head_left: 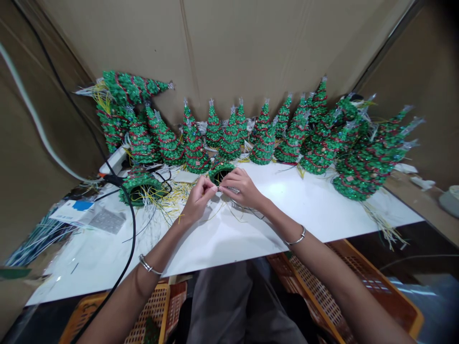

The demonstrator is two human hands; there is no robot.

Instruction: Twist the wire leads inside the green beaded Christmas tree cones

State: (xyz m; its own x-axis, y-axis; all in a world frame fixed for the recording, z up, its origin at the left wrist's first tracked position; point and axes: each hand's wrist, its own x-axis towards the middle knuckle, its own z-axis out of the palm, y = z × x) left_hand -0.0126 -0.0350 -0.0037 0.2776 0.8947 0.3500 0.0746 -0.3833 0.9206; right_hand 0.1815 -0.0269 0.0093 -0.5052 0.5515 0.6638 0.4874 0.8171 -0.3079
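My left hand and my right hand meet over the white table, fingertips almost touching. Both are closed in a pinch on thin wire ends, whose exact form is small and partly hidden by the fingers. Just behind them a small green Christmas tree lies on its side with its hollow base facing me, and wires come out of it. Left of my hands, another tree lies with its open base toward me. Yellow and white wires are heaped between that tree and my left hand.
Several decorated trees stand along the back wall, with more stacked at left and right. A black cable crosses the left side. A plastic bag and bundled wires lie left. Orange crates sit below the table.
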